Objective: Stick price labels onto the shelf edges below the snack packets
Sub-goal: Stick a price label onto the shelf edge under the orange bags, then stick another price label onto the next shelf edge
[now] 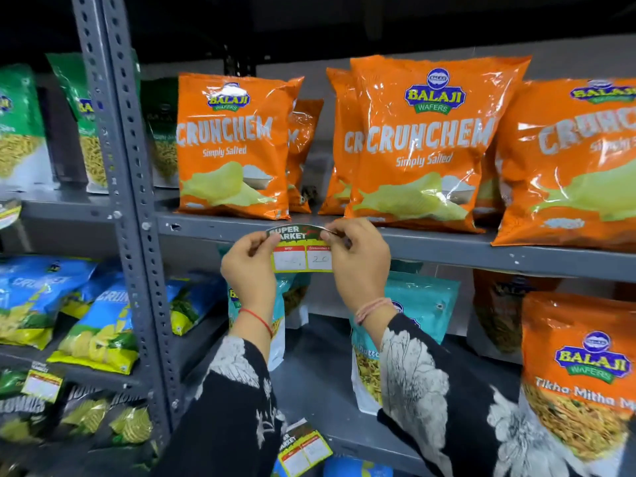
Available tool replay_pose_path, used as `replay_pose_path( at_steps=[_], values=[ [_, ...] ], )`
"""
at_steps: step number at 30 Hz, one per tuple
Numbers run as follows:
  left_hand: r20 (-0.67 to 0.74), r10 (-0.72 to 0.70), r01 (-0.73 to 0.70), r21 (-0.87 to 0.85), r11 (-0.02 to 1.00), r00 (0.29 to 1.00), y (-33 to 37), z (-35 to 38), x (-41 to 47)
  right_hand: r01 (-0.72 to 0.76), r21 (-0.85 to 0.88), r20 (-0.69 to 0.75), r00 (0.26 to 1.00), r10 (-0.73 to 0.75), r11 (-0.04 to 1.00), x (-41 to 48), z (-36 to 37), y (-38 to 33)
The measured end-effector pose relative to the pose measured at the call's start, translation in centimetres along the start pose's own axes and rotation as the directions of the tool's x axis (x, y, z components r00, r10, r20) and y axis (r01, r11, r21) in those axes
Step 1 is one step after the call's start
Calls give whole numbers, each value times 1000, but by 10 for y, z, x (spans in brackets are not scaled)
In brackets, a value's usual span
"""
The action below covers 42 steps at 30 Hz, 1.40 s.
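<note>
A price label with a dark "SUPER MARKET" top and two white price boxes is held against the grey shelf edge, below the orange Crunchem packets. My left hand pinches its left side. My right hand pinches its upper right corner, where the top curls forward off the edge. A second orange Crunchem packet stands just right of the label.
A slotted grey upright stands left of the bay. Teal packets and an orange Tikha Mitha packet fill the shelf below. Other labels hang on a lower edge and on the left rack. Blue and green packets fill the left rack.
</note>
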State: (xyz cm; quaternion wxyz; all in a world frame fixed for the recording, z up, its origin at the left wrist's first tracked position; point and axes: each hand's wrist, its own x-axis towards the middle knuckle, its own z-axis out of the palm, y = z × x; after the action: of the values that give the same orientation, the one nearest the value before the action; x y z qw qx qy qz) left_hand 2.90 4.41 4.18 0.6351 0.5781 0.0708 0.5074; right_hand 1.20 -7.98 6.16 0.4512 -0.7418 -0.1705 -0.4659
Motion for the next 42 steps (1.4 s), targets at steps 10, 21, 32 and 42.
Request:
replay_pose_path(
  at_steps=[10,21,32,42],
  values=[
    [128,80,-105,202,974,988,12,5,4,-71,-119,-32,997,68,990,-1,2,11],
    [189,-223,161,296,942,956,15,-2,25,-83,-165,85,992,98,983,25,-19,-1],
    [93,-291,247,327,912,952,-27,22,-142,350,-502,-42,904,-426,791,-42,-161,104],
    [637,-51,132,-80,988,769,94,223,-416,-115,-609,-332,936,-120,785,-5,-493,223]
  ],
)
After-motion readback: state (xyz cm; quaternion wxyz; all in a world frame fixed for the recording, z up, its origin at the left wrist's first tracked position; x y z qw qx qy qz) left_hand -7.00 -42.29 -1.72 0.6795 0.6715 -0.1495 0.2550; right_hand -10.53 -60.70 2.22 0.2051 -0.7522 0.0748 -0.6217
